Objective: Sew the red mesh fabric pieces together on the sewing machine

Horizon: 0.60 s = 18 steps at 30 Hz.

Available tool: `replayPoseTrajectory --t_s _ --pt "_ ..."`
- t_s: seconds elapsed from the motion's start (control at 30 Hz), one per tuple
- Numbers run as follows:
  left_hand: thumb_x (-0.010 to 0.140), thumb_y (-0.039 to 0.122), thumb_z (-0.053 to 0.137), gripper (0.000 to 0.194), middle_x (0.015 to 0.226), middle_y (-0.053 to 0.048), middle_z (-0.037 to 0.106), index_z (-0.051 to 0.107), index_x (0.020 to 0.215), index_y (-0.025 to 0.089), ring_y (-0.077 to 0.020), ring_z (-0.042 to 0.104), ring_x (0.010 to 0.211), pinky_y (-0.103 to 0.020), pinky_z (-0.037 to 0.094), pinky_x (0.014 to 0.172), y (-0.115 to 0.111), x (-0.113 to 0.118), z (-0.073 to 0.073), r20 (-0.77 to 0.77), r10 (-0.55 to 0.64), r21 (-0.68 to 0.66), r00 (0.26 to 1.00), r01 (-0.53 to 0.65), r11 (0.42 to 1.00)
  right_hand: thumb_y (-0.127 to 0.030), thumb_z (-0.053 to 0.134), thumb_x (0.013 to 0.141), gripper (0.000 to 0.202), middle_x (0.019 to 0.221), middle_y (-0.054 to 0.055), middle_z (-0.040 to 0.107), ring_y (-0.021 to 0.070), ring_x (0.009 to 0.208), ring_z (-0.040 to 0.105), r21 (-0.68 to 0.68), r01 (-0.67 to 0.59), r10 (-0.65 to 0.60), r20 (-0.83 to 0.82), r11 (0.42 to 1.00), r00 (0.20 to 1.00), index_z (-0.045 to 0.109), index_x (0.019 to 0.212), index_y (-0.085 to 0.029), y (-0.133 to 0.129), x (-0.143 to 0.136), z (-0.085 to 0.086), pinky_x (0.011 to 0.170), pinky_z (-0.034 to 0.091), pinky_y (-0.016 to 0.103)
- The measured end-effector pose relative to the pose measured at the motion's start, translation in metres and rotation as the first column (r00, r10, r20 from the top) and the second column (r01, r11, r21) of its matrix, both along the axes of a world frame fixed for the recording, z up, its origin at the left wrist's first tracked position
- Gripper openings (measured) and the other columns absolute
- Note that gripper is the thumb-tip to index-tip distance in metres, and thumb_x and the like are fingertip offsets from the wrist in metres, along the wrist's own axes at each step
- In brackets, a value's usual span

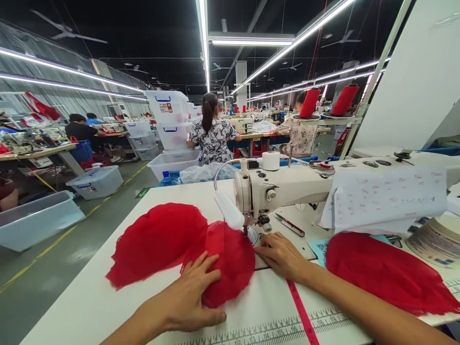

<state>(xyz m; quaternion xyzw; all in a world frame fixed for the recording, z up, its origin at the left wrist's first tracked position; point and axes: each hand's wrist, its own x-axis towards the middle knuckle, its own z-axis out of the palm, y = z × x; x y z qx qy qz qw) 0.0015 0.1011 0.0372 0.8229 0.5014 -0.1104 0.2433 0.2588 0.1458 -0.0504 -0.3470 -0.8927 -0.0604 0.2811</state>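
Observation:
A thin red fabric piece (230,263) lies on the sewing machine's bed, its far edge by the needle and presser foot (246,230). My left hand (194,294) rests on it, open, with the fingers spread. Another red fabric portion (161,239) spreads to the left and touches the first; whether they are joined I cannot tell. Beside the presser foot, at the fabric's right edge, is my right hand (282,254). Its fingers are closed together, and what they pinch is hidden. The white sewing machine (287,187) stands just beyond both hands.
Red-handled thread snips (289,224) lie behind my right hand. More red fabric (381,273) sits at right, near a tape roll (436,242) and hanging paper sheets (388,199). A pink strip (302,311) crosses the printed ruler (258,334). Other people work beyond, near stacked plastic bins (172,136).

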Motion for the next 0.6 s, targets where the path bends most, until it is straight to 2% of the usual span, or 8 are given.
replayPoseTrajectory --t_s 0.07,0.13,0.2,0.3,0.37,0.43,0.5,0.6 --pt "0.073 0.054 0.053 0.044 0.148 -0.009 0.016 0.058 0.104 0.023 -0.034 0.004 0.134 -0.055 0.02 0.103 0.006 0.001 -0.002 0.029 0.033 -0.019 0.999 -0.033 0.999 -0.014 0.042 0.087 0.023 0.08 0.005 0.056 0.0148 0.07 0.049 -0.015 0.011 -0.011 -0.018 1.0 1.0 0.064 0.094 -0.02 0.0 -0.002 0.0 0.067 0.037 0.028" --pt "0.083 0.057 0.036 0.044 0.146 -0.008 0.025 0.062 0.086 0.021 -0.0326 0.009 0.134 -0.053 0.022 0.103 0.013 0.002 -0.005 0.072 0.067 0.02 0.995 -0.069 0.997 -0.013 0.042 0.087 0.023 0.079 0.005 0.056 0.0155 0.071 0.049 -0.019 0.016 -0.017 -0.032 1.0 0.999 0.064 0.092 -0.02 0.0 -0.004 0.0 0.067 0.037 0.028" --pt "0.089 0.052 0.022 0.054 0.137 -0.007 0.041 0.059 0.066 0.02 -0.0312 0.022 0.131 -0.052 0.027 0.1 0.019 0.005 -0.01 0.105 0.072 0.105 0.992 -0.083 0.991 -0.013 0.042 0.087 0.024 0.079 0.006 0.056 0.0161 0.072 0.049 -0.017 0.014 -0.015 -0.051 1.0 0.999 0.064 0.09 -0.019 0.0 -0.005 0.0 0.067 0.038 0.028" --pt "0.089 0.041 0.028 0.048 0.108 -0.008 0.06 0.053 0.056 0.019 -0.0296 0.047 0.112 -0.052 0.035 0.092 0.024 0.012 -0.016 0.086 0.039 0.299 0.996 -0.063 0.952 -0.012 0.041 0.086 0.024 0.078 0.006 0.056 0.0161 0.071 0.049 -0.019 0.01 -0.012 -0.074 1.0 0.997 0.064 0.088 -0.018 -0.001 -0.007 0.0 0.066 0.038 0.028" --pt "0.085 0.032 0.038 0.032 0.09 -0.008 0.063 0.054 0.061 0.019 -0.0266 0.055 0.093 -0.048 0.04 0.084 0.025 0.019 -0.02 0.078 0.032 0.439 0.996 -0.063 0.896 -0.012 0.041 0.086 0.024 0.079 0.006 0.056 0.0161 0.072 0.049 -0.022 0.009 -0.011 -0.077 1.0 0.997 0.064 0.088 -0.018 -0.002 -0.006 0.001 0.066 0.038 0.028" --pt "0.08 0.025 0.043 0.017 0.085 -0.008 0.061 0.055 0.071 0.018 -0.0242 0.056 0.083 -0.044 0.043 0.08 0.025 0.025 -0.025 0.118 0.016 0.534 0.993 -0.077 0.842 -0.012 0.04 0.087 0.024 0.079 0.006 0.056 0.0162 0.072 0.049 -0.027 0.01 -0.012 -0.078 1.0 0.997 0.063 0.087 -0.018 -0.003 -0.006 0.001 0.067 0.038 0.029" --pt "0.078 0.022 0.046 0.013 0.093 -0.01 0.061 0.056 0.084 0.016 -0.0248 0.055 0.087 -0.042 0.045 0.081 0.026 0.031 -0.03 0.162 -0.009 0.567 0.987 -0.086 0.819 -0.013 0.039 0.087 0.024 0.08 0.006 0.056 0.0165 0.073 0.049 -0.034 0.012 -0.015 -0.081 0.999 0.997 0.063 0.086 -0.018 -0.004 -0.005 0.0 0.067 0.038 0.029" --pt "0.076 0.025 0.052 0.029 0.118 -0.014 0.054 0.055 0.103 0.015 -0.0301 0.048 0.109 -0.047 0.039 0.093 0.029 0.037 -0.037 0.174 -0.015 0.547 0.985 -0.084 0.833 -0.014 0.039 0.088 0.024 0.079 0.006 0.056 0.0167 0.074 0.049 -0.042 0.01 -0.013 -0.094 0.999 0.995 0.063 0.086 -0.018 -0.005 -0.003 -0.002 0.067 0.038 0.029"
